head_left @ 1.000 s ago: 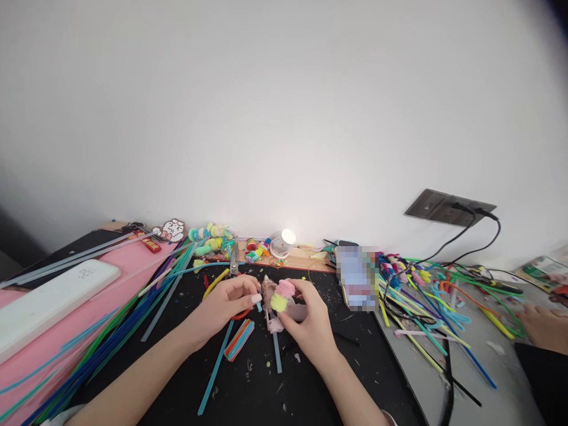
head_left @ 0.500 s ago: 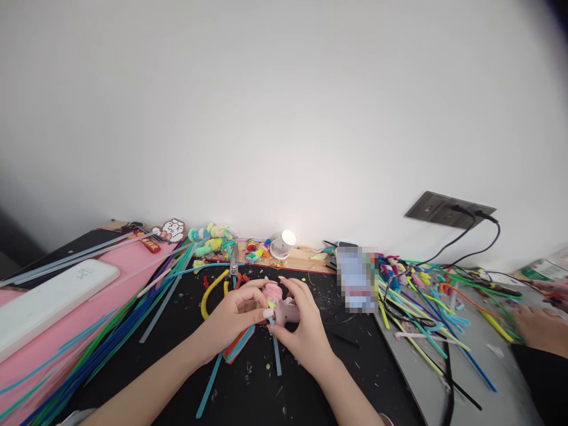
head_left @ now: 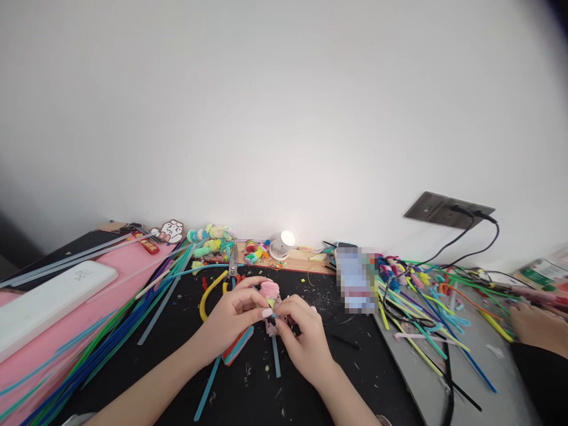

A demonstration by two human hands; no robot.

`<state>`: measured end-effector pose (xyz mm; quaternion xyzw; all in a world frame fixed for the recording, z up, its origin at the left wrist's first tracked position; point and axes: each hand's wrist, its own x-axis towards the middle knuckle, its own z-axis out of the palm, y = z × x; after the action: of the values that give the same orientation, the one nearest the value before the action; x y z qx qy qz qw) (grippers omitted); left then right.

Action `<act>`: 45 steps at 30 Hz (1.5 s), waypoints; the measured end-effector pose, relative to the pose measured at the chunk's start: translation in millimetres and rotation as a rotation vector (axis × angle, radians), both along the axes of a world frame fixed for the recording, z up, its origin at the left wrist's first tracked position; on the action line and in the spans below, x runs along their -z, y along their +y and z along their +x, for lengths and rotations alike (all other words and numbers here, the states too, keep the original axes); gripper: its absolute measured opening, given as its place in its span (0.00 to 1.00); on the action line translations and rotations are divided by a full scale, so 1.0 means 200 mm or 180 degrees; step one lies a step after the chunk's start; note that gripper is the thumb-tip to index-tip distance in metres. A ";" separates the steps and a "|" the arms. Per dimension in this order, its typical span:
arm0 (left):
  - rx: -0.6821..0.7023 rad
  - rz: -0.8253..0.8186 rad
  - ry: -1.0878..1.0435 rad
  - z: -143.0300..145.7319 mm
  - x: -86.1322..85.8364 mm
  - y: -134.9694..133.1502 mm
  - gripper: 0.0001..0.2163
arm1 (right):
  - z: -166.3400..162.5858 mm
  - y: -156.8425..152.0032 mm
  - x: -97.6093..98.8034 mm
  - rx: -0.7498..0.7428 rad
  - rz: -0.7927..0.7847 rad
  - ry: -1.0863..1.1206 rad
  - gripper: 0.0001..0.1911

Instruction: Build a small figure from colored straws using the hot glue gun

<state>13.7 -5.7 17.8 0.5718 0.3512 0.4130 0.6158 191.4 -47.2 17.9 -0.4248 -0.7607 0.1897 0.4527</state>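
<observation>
My left hand (head_left: 233,310) is closed on a pink fuzzy pipe-cleaner piece (head_left: 269,289), which has a yellow-green patch below the pink. My right hand (head_left: 303,328) has its thumb and fingers pinched together against the lower side of that piece. A small black bit (head_left: 271,320) shows between the two hands, and a mauve part lies under the fingers, mostly covered. Just left of my left hand are scissors (head_left: 233,260) with yellow handles. A bundle of red and blue pipe cleaners (head_left: 238,346) lies beneath my left wrist.
Long pipe cleaners (head_left: 110,337) and a white box (head_left: 57,305) cover the pink mat on the left. Behind stand a paper cup (head_left: 283,245) and a blurred phone (head_left: 356,281). More pipe cleaners (head_left: 426,319) spread rightward, near another person's hand (head_left: 539,325).
My right fingers have curled in from around the mauve part to a pinch at the piece's lower side. The piece has turned, and a black bit now shows. The other person's hand has shifted slightly.
</observation>
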 end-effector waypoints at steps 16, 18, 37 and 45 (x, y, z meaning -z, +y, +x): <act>-0.0140 -0.0094 -0.0188 -0.01 0.02 0.01 0.08 | 0.03 0.01 0.01 0.0434 -0.0194 0.0321 0.10; -0.0218 -0.0146 -0.0289 0.00 0.02 0.01 0.15 | 0.03 0.01 0.01 0.0458 -0.0144 0.0398 0.10; -0.0044 -0.0619 -0.0389 -0.01 -0.01 0.00 0.24 | 0.03 0.03 0.03 0.0743 -0.0207 0.0666 0.09; -0.0078 -0.0638 -0.0529 -0.01 0.01 0.00 0.21 | 0.03 0.03 0.03 0.0736 -0.0188 0.0661 0.08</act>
<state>11.2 -5.1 15.2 0.4669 0.3454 0.4292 0.6917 197.8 -41.7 12.4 -0.5008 -0.6499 0.2015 0.5350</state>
